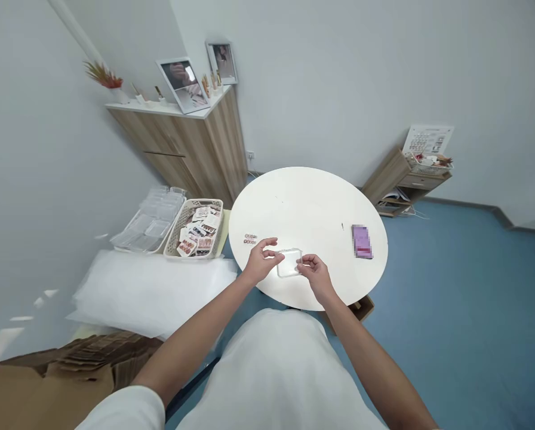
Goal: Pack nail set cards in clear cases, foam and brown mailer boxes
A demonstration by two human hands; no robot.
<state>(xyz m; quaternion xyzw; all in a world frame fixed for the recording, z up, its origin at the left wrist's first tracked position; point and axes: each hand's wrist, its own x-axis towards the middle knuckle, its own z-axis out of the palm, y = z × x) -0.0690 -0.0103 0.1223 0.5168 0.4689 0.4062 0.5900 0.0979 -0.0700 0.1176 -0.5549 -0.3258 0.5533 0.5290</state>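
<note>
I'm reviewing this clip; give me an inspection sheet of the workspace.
Surface: round white table.
Job's things: clear case between the hands; rows of small pinkish pieces to its left.
Clutter: purple item, pixelated, and tiny dark item on the table's right side; beside the table, basket of cards, stacked clear cases, white packaging and cardboard.
Grip: right hand pinches the case's right edge; left hand is at its left edge, hold unclear.
Cables: white cable by the low cabinet; another below the wall socket.
Surroundings: wooden cabinet with picture frames; blue floor.
</note>
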